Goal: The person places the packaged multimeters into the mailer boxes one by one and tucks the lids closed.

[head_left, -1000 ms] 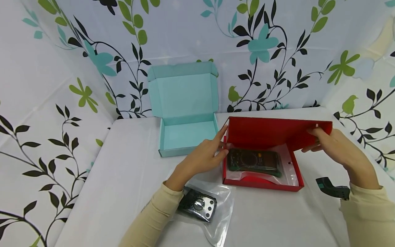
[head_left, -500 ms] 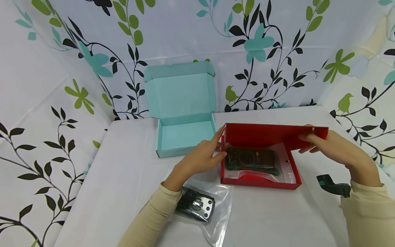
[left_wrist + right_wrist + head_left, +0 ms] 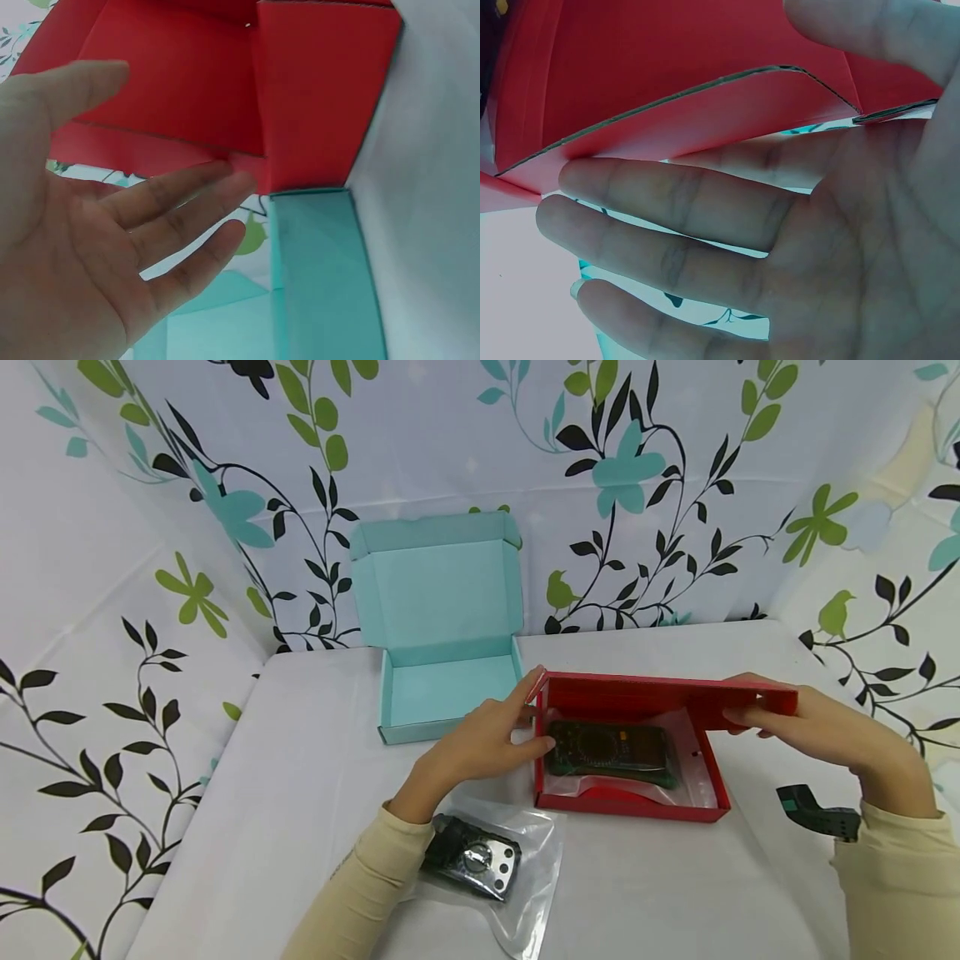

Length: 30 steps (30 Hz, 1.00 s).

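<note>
A red cardboard box (image 3: pixel 633 811) stands on the table with its lid (image 3: pixel 615 683) tilted partway over it. Inside lies a dark multimeter (image 3: pixel 611 750) in clear plastic wrap. My left hand (image 3: pixel 480 743) is at the box's left side, index finger up at the lid's corner, thumb over the near wall; in the left wrist view its fingers (image 3: pixel 187 217) are straight beside the red side panel. My right hand (image 3: pixel 825 727) holds the lid's right end, thumb on the inner side and fingers outside, long against the side flap (image 3: pixel 727 112).
An open turquoise box (image 3: pixel 450 693) stands behind and left of the red one. In front, partly under my left forearm, a clear plastic bag (image 3: pixel 536 868) holds a black and silver device (image 3: pixel 480 858). A patterned cloth (image 3: pixel 450 435) hangs behind the table.
The red lid has come down and forward over the box, with my right hand lowering along with it. My left hand stays at the left side.
</note>
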Motion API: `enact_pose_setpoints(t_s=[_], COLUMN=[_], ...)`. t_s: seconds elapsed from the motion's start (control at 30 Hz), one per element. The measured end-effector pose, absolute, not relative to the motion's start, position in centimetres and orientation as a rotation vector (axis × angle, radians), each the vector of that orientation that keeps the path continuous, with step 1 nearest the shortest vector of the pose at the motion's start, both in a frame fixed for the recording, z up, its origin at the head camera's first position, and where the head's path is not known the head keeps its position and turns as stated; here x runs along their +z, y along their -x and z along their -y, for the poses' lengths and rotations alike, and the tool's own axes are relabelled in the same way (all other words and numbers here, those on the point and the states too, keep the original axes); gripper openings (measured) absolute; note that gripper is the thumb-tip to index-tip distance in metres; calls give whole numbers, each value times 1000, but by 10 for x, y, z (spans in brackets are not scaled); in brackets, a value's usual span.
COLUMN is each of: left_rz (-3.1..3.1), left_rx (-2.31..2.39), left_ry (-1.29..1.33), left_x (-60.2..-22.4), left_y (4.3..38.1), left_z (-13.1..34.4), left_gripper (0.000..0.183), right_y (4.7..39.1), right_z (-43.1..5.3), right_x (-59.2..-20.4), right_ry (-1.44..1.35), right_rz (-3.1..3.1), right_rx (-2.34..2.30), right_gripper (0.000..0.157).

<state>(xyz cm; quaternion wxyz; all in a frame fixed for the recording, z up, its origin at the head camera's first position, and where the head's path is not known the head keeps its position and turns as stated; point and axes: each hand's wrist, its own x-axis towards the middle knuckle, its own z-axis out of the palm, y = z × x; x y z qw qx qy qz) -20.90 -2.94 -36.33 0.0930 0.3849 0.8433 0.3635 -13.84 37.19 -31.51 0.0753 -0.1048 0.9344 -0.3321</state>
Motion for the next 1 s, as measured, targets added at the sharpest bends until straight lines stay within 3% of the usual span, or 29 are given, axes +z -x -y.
enact_pose_setpoints(t_s=[0.23, 0.43, 0.57, 0.77, 1.0], left_rz=[-2559, -2496, -2471, -2468, -2489], left_rx=[1252, 1508, 1640, 1637, 1580], left_ry=[-1125, -1429, -1464, -1428, -1483], left_x=[-350, -347, -346, -345, -343], left_y=[207, 206, 204, 203, 204], left_z=[38, 35, 32, 33, 35], left_gripper=[90, 56, 43, 39, 39], right_y=[137, 137, 137, 141, 145], right_z=[-372, -372, -373, -372, -367], right_x=[-315, -315, -317, -321, -326], right_ry=[341, 348, 347, 433, 521], right_rz=[-2817, -2812, -2804, -2820, -2852], right_rx=[-965, -971, -987, -1033, -1008], right_gripper=[41, 41, 43, 51, 51])
